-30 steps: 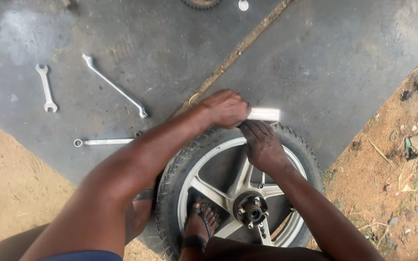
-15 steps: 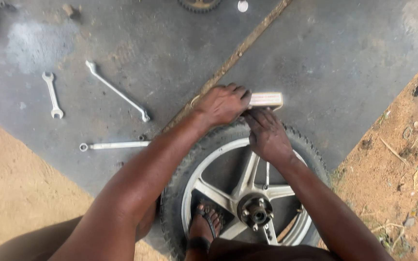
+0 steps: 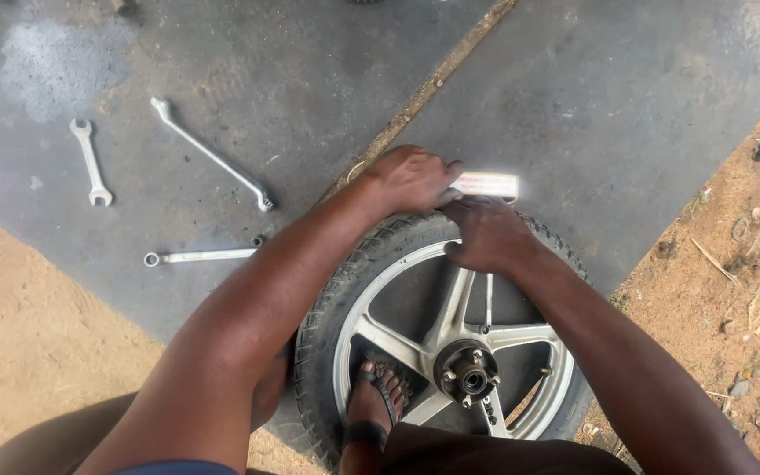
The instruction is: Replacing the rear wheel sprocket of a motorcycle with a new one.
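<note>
— While I'm looking down from the head camera, tell me what you're making of the hands.

— I'm seeing the left hand (image 3: 411,179) lying at the far edge of the tyre (image 3: 332,290), fingers curled over and pressing on a pale flat tool (image 3: 485,184) that is sticking out to the right. How firmly it is gripping I can't tell; the palm is hiding the near end.

— And the right one?

— I'm watching the right hand (image 3: 485,236) lying just nearer than the left, fingers bent down over the far part of the wheel rim (image 3: 358,303). It looks closed on the edge, though what it is pinching there is hidden.

— Anything changing?

— Compared with a second ago, the left hand is sliding a little leftward along the tool, so more of the pale end is showing, and the right hand is settling lower onto the rim. I'm reading that as the two hands bearing down harder at that one spot.

— Where is the wheel lying?

— It's lying flat on the dark concrete (image 3: 591,97), with a sandalled foot (image 3: 376,400) standing between the spokes near the hub (image 3: 472,380). Three spanners (image 3: 211,155) are lying well apart to the left, untouched.
</note>
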